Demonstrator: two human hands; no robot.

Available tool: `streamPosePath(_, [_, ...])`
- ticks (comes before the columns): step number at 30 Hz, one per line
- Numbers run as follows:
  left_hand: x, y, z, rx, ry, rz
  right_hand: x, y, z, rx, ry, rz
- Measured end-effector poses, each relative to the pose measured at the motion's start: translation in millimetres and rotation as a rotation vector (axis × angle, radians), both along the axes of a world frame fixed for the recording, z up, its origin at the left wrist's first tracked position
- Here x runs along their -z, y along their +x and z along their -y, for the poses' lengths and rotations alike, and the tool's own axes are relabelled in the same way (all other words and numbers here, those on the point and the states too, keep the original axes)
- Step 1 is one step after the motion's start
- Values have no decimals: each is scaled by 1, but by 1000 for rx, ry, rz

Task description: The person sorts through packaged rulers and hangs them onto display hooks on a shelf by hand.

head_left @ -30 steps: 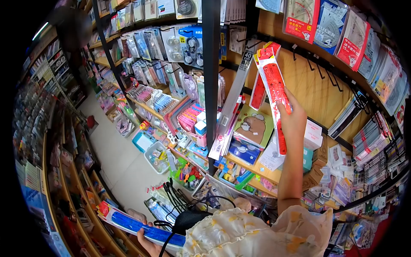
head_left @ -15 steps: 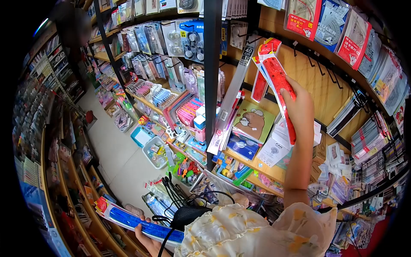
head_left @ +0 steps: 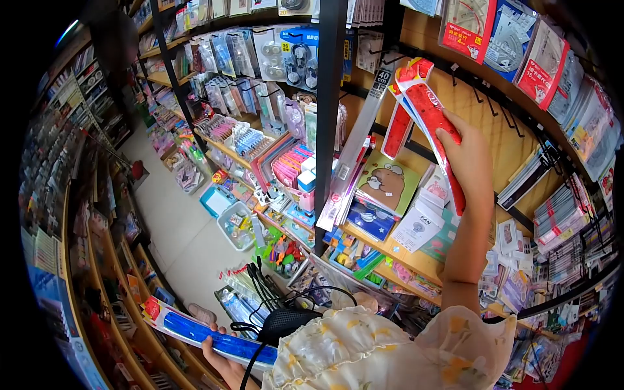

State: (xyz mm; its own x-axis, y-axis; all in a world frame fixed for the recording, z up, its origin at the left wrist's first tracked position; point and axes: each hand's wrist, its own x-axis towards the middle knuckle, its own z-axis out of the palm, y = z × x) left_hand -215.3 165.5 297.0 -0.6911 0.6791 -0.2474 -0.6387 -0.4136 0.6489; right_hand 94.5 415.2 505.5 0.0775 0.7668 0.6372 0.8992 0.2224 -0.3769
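My right hand (head_left: 467, 153) is wrapped round a few long, packaged red rulers (head_left: 426, 107), thumb on the front pack. Their red card tops are up by the hooks on the wooden back panel; whether they still hang there I cannot tell. Just left of them hangs another red ruler pack (head_left: 395, 132), apart from my hand. At the lower left, my left hand (head_left: 221, 359) grips a stack of packaged blue rulers (head_left: 195, 330) with a red and yellow card top, lying slantwise by my body.
A long clear 40 cm ruler pack (head_left: 367, 123) hangs beside the black post (head_left: 330, 97). Below are a notebook with a cartoon animal (head_left: 388, 185) and a white fan box (head_left: 416, 227). Plastic bins (head_left: 237, 227) edge the aisle floor (head_left: 175, 227). A black bag (head_left: 289, 325) hangs at my front.
The view has shifted slightly, so the shelves sit a little further right. My right hand keeps its grip on the red rulers, and my left hand still holds the blue ones.
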Motion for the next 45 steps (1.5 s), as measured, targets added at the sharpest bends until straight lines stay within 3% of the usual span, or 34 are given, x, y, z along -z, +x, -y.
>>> streamPosePath(9, [12, -7, 3, 28, 37, 8, -6, 2, 6, 4, 50, 70])
streamPosePath(12, [12, -6, 4, 18, 28, 16, -8, 2, 9, -9, 3, 33])
streamPosePath(15, [11, -6, 5, 25, 27, 18, 4, 4, 3, -62, 134, -101])
streamPosePath(18, [12, -5, 7, 26, 30, 18, 23, 3, 2, -361, -101, -615])
streamPosePath(22, [11, -2, 6, -18, 30, 18, 65, -6, 5, -533, -192, -942])
streamPosePath(28, [0, -1, 3, 8, 71, -24, 120, -54, 49, -736, -339, -1361])
streamPosePath(32, [0, -2, 4, 0, 72, -40, 142, -93, 86, -815, -357, -1474])
streamPosePath(36, [11, -9, 10, 11, 97, 25, 153, -117, 121, -1031, -498, -1453])
streamPosePath(41, [9, -7, 14, -16, 81, 37, 159, -123, 136, -1119, -591, -1207])
streamPosePath(45, [2, -1, 14, -57, 84, 8, 160, -124, 140, -1173, -630, -1201])
